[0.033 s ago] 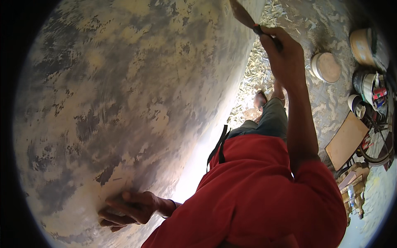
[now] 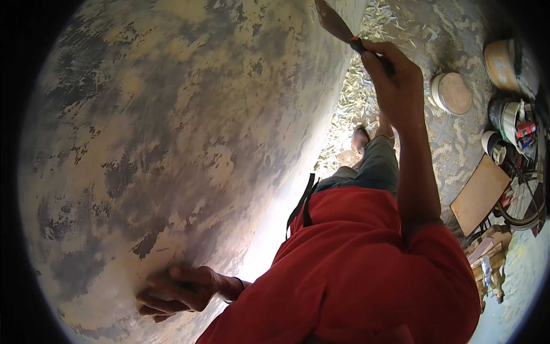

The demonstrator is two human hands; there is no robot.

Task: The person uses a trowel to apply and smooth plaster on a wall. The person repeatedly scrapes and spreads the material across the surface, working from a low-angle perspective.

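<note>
A patchy wall [image 2: 172,132], grey and cream with scraped-looking areas, fills the left side. My left hand [image 2: 180,291] rests on its lower part, fingers stretched out and lying against the surface; I see nothing held there. At the top, my right hand [image 2: 398,86] is closed round the dark handle of a putty knife [image 2: 335,22]. Its broad blade, with a bit of red where it meets the handle, points up and left, in front of the wall's edge. The blade's end is cut off by the frame.
Pale flakes [image 2: 355,94] litter the floor along the wall, beside my feet. To the right stand a round lidded tub [image 2: 452,93], a larger bucket [image 2: 501,64] and a container of tools [image 2: 510,120]. A tan board [image 2: 480,195] leans among clutter.
My right hand and the putty knife have shifted very slightly, the blade a little further left and down. The left hand stays in place on the wall.
</note>
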